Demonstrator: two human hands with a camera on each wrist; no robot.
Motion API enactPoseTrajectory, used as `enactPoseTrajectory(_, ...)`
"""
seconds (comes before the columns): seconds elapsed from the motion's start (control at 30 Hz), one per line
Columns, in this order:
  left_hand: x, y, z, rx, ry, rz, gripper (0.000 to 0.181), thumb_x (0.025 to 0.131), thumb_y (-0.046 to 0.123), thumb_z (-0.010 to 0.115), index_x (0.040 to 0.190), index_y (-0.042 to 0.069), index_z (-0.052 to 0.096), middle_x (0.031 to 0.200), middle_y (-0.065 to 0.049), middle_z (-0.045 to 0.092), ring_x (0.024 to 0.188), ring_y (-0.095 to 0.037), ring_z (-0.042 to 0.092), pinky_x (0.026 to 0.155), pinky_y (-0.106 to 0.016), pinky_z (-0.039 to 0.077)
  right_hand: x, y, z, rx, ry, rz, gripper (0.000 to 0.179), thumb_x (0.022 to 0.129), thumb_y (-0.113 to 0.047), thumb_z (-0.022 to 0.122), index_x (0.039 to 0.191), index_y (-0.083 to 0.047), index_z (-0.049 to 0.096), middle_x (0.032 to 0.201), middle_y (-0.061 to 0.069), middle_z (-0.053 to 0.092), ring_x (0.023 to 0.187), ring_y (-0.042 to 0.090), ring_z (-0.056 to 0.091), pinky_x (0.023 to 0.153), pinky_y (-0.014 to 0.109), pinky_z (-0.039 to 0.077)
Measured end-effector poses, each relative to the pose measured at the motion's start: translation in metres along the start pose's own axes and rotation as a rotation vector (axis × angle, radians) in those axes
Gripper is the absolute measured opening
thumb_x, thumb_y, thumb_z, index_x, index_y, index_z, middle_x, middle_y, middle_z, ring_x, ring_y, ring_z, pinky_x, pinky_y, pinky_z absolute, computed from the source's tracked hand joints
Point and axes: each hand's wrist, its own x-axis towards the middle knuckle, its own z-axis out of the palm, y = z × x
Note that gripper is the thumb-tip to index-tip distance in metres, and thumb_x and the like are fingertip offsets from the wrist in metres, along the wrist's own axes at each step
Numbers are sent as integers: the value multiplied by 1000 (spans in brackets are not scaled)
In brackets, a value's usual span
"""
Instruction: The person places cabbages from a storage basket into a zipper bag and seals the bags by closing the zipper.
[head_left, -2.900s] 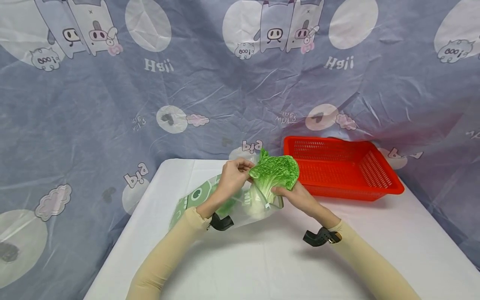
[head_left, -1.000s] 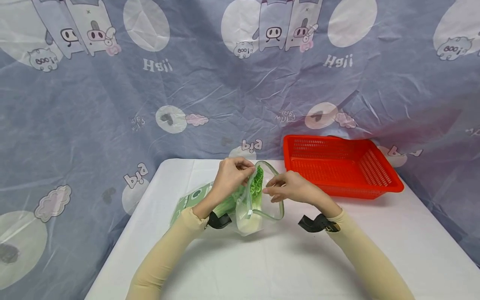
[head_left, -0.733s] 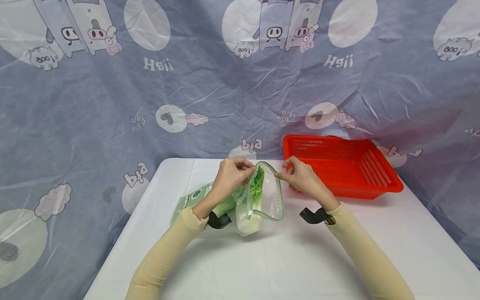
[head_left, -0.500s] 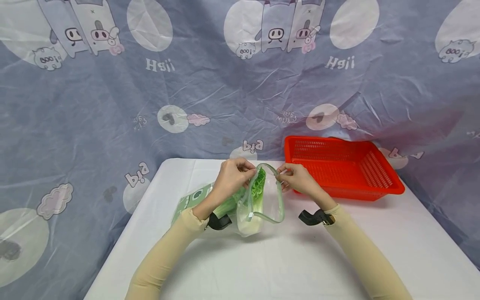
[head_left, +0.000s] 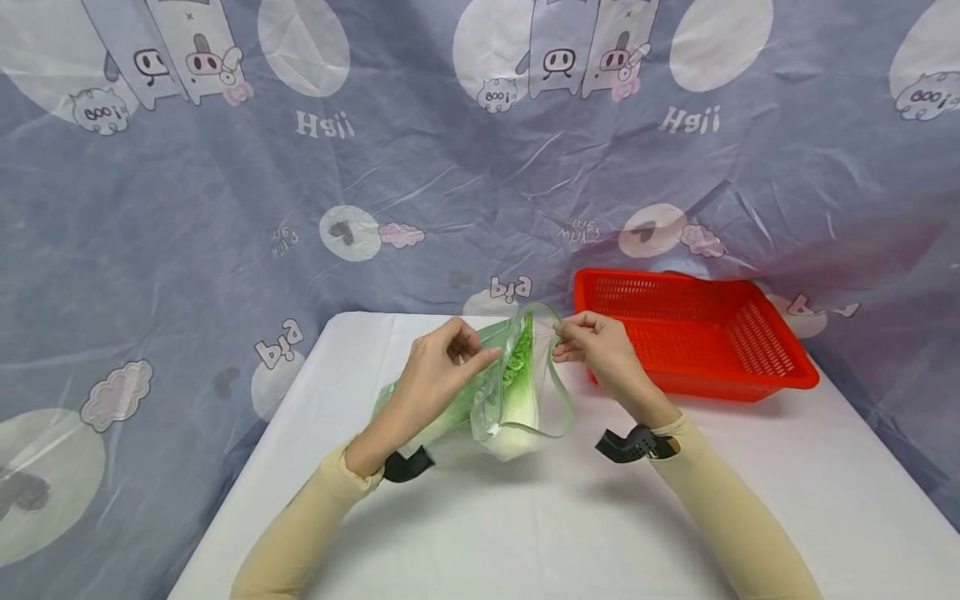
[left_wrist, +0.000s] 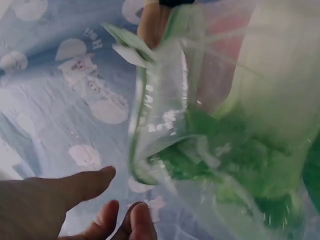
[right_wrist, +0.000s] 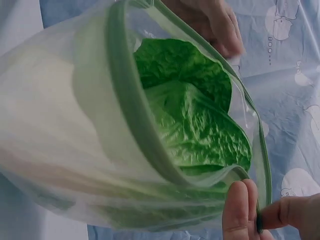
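Observation:
A clear zip bag with a green-edged mouth stands on the table, its mouth spread and facing right. Inside is a leafy napa cabbage piece, frilly green above and pale below. My right hand pinches the far upper part of the bag's green rim between thumb and fingers. On the opposite side, my left hand has its thumb and fingers parted, holding nothing. The left wrist view shows a gap between those fingertips and the bag. Further left in the bag, more green shows, partly behind the left hand.
A red perforated plastic basket sits at the back right, close behind the right hand. White cloth covers the table. A printed grey-blue curtain hangs along the back and sides.
The cabbage piece went from my right hand into the bag. Afterwards the right hand took hold of the rim; the left hand has let go of it and drawn back left.

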Motion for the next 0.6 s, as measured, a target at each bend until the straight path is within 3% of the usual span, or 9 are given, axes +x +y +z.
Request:
enactPoseTrajectory(0.07,-17,4,-3,88,-30,70,25,83,30,76,77,16,56,72,6,58,66,-7,54,60,-21,47,0,0,0,27,17,-1,9,94,-5,56,97,3,56,76,2,68,60,11,67,64,27,59)
enactPoseTrajectory(0.13,-33,7,-3,128,-103,131,27,82,28,78,75,15,54,70,5,56,65,-7,53,58,-19,46,0,1,0,48,27,-3,8,94,-5,55,96,3,56,76,1,67,60,11,67,64,27,59)
enactPoseTrajectory(0.27,-52,7,5,185,-232,199,24,81,21,78,81,13,56,77,2,58,71,-10,55,62,-17,46,1,2,0,80,38,-8,8,94,-4,55,96,3,56,75,0,68,61,11,68,65,27,59)
enactPoseTrajectory(0.4,-56,2,13,212,-202,217,18,81,8,76,84,11,59,81,2,61,74,-8,57,65,-17,50,1,2,-1,86,43,-7,10,94,-5,55,99,4,56,76,1,69,63,11,69,68,28,60)
enactPoseTrajectory(0.6,-54,-8,6,121,-117,184,9,83,4,74,86,9,67,82,1,68,72,-6,62,63,-18,51,1,-1,-5,86,62,-11,19,95,-7,56,105,9,56,77,2,69,65,11,70,71,26,59)
